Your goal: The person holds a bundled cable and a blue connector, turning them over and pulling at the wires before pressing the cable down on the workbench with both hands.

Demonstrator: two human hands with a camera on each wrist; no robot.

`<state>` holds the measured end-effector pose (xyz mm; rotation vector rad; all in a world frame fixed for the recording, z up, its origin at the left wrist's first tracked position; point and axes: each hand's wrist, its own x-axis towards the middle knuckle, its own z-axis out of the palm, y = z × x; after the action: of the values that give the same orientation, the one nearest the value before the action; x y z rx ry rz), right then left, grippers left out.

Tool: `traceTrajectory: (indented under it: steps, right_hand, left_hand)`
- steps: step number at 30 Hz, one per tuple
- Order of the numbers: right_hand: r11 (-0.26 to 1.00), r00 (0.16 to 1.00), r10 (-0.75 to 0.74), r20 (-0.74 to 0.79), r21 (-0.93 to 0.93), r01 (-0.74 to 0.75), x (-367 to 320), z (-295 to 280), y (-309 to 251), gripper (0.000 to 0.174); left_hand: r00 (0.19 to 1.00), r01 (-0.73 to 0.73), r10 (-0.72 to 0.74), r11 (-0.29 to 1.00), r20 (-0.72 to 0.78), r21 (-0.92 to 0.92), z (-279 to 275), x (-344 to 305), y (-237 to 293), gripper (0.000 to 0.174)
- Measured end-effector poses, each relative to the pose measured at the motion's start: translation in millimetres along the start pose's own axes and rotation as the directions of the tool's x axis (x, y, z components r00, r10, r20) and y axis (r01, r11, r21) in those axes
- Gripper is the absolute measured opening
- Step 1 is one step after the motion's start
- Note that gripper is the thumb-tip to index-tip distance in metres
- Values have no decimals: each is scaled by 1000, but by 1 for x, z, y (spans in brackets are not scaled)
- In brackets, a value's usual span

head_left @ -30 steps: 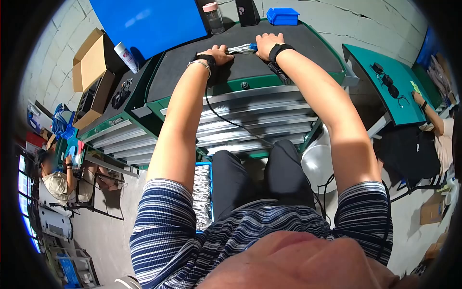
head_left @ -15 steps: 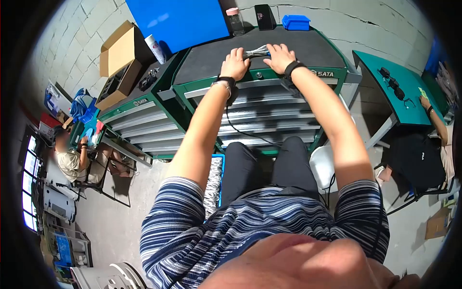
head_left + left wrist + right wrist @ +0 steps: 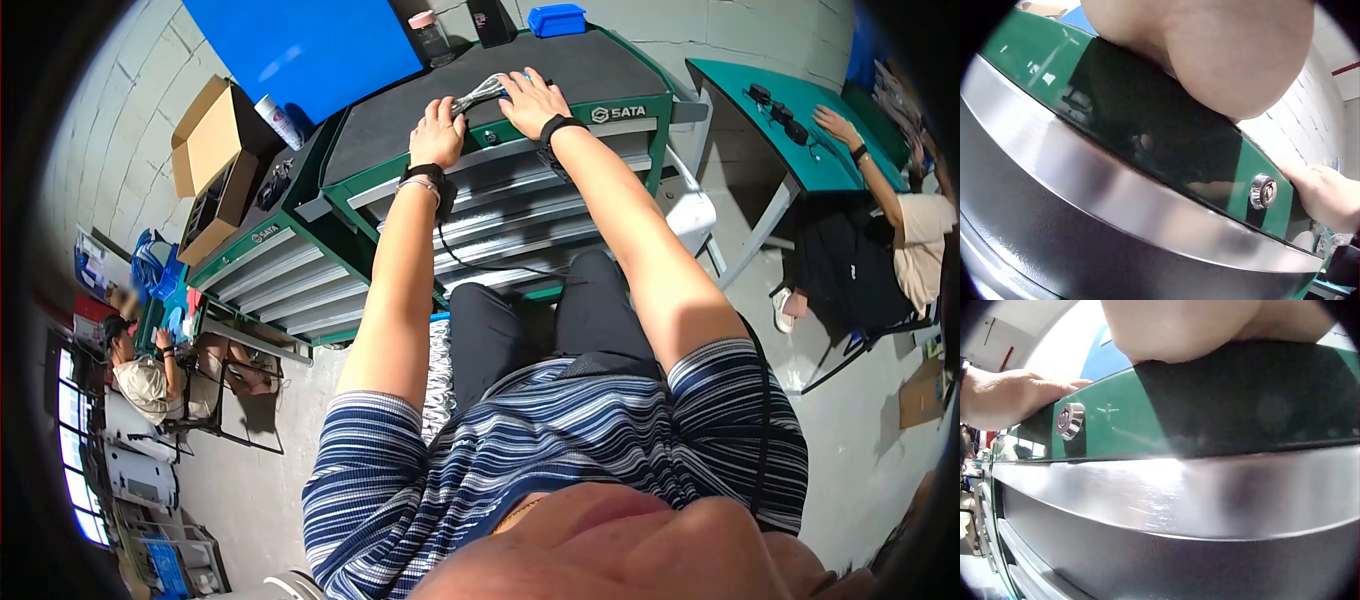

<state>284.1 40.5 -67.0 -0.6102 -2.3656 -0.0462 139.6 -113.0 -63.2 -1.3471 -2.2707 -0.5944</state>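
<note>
A bundle of silvery-white cable (image 3: 480, 95) lies on the dark top of the green tool cabinet (image 3: 385, 125), near its front edge. At the bundle's left end is my left hand (image 3: 437, 135), fingers pointing forward and touching it. My right hand (image 3: 535, 103) lies over the right end, fingers extended, covering part of it. In the left wrist view the heel of my left hand (image 3: 1229, 50) rests at the cabinet edge, fingers hidden. The right wrist view shows the heel of my right hand (image 3: 1179, 328) above the green front; its fingers are hidden too.
Behind stand a pink-lidded jar (image 3: 431, 40), a black phone (image 3: 490, 22), a blue bin (image 3: 557, 20) and a blue panel (image 3: 310, 50). A spray can (image 3: 278, 122) and an open carton (image 3: 215, 140) are left. People sit at both sides.
The head view has shifted and turned. Both hands stay at the bundle, with the right fingers now flatter over its right end. The person at the right has moved a hand across the green table.
</note>
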Motion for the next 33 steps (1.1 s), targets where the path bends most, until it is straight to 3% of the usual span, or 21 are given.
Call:
traceTrajectory:
  steps: [9,12,15,19,22,25,29,31,33]
  right_hand:
    - [997,1000,0,-1,-76,0,-7,-5,-2,54]
    - [997,997,-17,-74,-76,11,-9,-5,-7,51]
    - [995,985,-41,-167,-101,24,-11,-10,-6,49]
    - [998,965,-59,-254,-11,58,-11,1,-1,46]
    - [997,964,-76,-253,-26,72,-8,-3,1,51]
    - [990,987,-100,-129,-112,86,4,-16,6,57]
    - [975,992,-116,-42,-195,106,17,-21,4,44]
    - [997,999,-40,0,-67,40,23,-12,6,49]
    - [999,1000,-24,-3,31,24,22,-5,9,52]
  left_hand:
    - [996,-54,52,998,67,23,-2,-2,-8,58]
    - [997,-10,8,1000,74,29,-2,-4,-8,59]
    - [997,-76,76,997,7,18,15,1,-23,58]
    - [999,-26,26,1000,43,-4,5,-1,-14,57]
    - [993,-19,23,999,118,-29,-1,6,-17,57]
    - [987,-39,42,999,153,-24,-4,17,-17,57]
    - [996,-26,20,998,91,65,-1,22,-4,56]
    - [991,-3,-7,997,135,71,0,30,-3,58]
    - [997,-26,21,997,73,66,7,32,-2,61]
